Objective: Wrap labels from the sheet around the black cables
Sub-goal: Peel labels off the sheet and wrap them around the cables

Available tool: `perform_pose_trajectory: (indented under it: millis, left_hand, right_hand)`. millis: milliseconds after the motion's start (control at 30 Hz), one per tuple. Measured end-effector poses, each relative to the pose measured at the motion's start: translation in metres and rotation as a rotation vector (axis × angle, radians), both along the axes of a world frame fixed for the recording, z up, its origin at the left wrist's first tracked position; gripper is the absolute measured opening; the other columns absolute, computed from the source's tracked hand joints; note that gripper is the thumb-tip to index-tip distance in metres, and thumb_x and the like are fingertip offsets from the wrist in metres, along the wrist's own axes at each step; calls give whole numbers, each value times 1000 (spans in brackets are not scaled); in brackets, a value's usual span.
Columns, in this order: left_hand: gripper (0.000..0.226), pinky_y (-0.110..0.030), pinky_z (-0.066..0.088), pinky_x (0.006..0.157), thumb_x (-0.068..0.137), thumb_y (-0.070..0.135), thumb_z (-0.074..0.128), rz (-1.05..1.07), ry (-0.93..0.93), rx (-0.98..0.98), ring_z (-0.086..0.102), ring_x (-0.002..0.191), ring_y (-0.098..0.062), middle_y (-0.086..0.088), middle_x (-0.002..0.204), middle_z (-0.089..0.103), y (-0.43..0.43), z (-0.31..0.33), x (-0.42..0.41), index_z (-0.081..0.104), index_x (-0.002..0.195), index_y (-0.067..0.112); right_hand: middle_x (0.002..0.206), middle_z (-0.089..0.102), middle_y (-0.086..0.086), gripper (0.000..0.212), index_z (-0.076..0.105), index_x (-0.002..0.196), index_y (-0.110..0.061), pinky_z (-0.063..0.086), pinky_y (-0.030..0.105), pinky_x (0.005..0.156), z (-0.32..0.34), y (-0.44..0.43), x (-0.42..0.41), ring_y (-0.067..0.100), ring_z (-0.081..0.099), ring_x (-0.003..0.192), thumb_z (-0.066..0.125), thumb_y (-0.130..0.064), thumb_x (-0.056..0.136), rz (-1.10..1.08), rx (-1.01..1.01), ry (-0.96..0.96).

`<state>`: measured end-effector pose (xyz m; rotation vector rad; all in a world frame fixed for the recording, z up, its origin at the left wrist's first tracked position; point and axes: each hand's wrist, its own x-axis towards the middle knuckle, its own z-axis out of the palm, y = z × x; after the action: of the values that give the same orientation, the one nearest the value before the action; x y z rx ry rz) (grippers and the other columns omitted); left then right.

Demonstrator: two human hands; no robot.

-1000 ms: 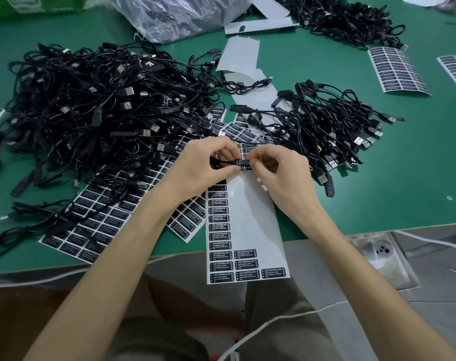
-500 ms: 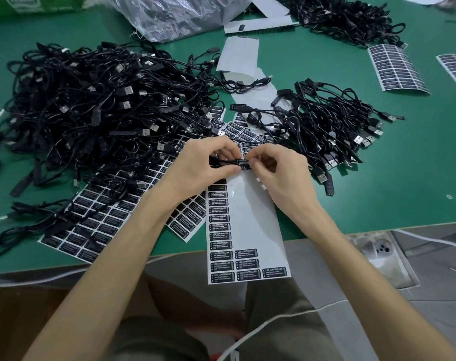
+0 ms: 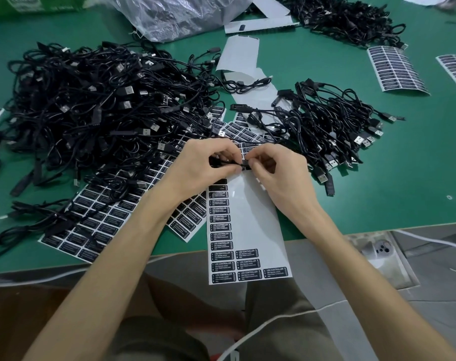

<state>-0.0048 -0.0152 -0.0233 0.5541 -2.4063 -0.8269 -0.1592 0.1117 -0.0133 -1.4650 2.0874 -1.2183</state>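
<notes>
Both hands meet over the green table [image 3: 417, 178], just above a half-used label sheet [image 3: 247, 225]. My left hand [image 3: 198, 165] pinches a thin black cable [image 3: 223, 164] between thumb and fingers. My right hand [image 3: 279, 175] pinches a black label [image 3: 245, 164] that sits on that cable, close to the left fingertips. The sheet hangs over the table's front edge and carries a column of black "LED CONTROLLER" labels. A large heap of black cables [image 3: 91, 105] lies to the left, a smaller bundle [image 3: 333, 123] to the right.
More full label sheets lie under the left heap [image 3: 96, 220] and at the far right [image 3: 396, 69]. Empty backing strips [image 3: 239, 56], a clear plastic bag [image 3: 174, 14] and another cable pile [image 3: 344, 19] sit at the back. A white cord [image 3: 273, 319] crosses my lap.
Nothing has visibly moved; both hands stay pinched together on the cable and label at the same spot.
</notes>
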Motion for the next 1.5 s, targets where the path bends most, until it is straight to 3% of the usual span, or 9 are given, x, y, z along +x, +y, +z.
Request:
perform_pose_trajectory:
  millis: [267, 433, 533, 633, 733, 900, 1033, 1333, 1500]
  left_hand:
    - [12, -15, 49, 81, 84, 11, 85, 26, 13, -10, 69, 83, -5, 10, 88, 74, 2, 1, 1, 77, 93, 13]
    - [11, -22, 53, 81, 85, 7, 83, 28, 39, -34, 68, 83, -8, 6, 88, 74, 3, 4, 3, 76, 92, 11]
    - [12, -26, 55, 83, 85, 6, 83, 29, 40, -31, 69, 83, -10, 4, 88, 75, 3, 5, 2, 76, 93, 10]
    - [12, -25, 54, 83, 85, 6, 83, 32, 48, -38, 68, 84, -8, 5, 89, 74, 3, 5, 1, 75, 93, 10]
    - [13, -26, 53, 84, 84, 6, 83, 38, 45, -44, 67, 86, -7, 7, 89, 73, 4, 6, 2, 75, 93, 12]
    - [18, -20, 50, 84, 85, 6, 81, 37, 35, -54, 66, 90, -5, 11, 94, 71, 3, 6, 1, 73, 99, 13]
    - [24, -18, 49, 86, 86, 10, 82, 40, 23, -61, 66, 93, -5, 6, 98, 73, 2, 5, 1, 72, 107, 12]
    - [20, -16, 49, 84, 87, 20, 83, 49, 19, -42, 66, 91, -2, 7, 95, 73, 3, 4, 0, 75, 104, 13]
    - [19, -12, 46, 82, 86, 20, 84, 54, 17, -23, 64, 88, 3, 14, 92, 71, 3, 4, 0, 76, 102, 13]
  right_hand:
    - [93, 71, 0, 14, 76, 102, -16, 55, 40, 84, 0, 1, 1, 15, 65, 85, 63, -12, 97, -2, -20, 7]
    - [94, 69, -1, 12, 74, 105, -18, 47, 14, 74, -3, -1, -3, 3, 60, 79, 63, -17, 100, -68, -36, -15]
    - [102, 67, -3, 14, 72, 108, -18, 42, 7, 72, -5, -3, -5, -2, 59, 79, 59, -17, 102, -91, -31, -20]
    - [111, 65, 1, 18, 71, 110, -20, 47, 10, 77, -5, -3, -6, 5, 65, 84, 56, -13, 102, -74, -21, -38]
    - [112, 67, -2, 20, 72, 113, -19, 47, 10, 76, -6, -3, -6, 2, 62, 81, 58, -12, 101, -36, 2, -25]
    - [96, 72, -12, 14, 72, 112, -19, 45, 12, 72, -6, -2, -9, 1, 62, 79, 65, -19, 99, -16, -22, -120]
    - [88, 69, -8, 18, 72, 111, -21, 43, 11, 67, -7, -3, -9, 0, 58, 73, 73, -18, 93, 32, -7, -114]
    - [88, 67, -9, 17, 74, 107, -22, 41, 9, 64, -10, -2, -11, 0, 57, 75, 77, -16, 92, 79, -23, -120]
    - [87, 65, -12, 18, 72, 105, -25, 44, 15, 62, -12, -2, -12, 3, 58, 76, 77, -16, 92, 86, -23, -129]
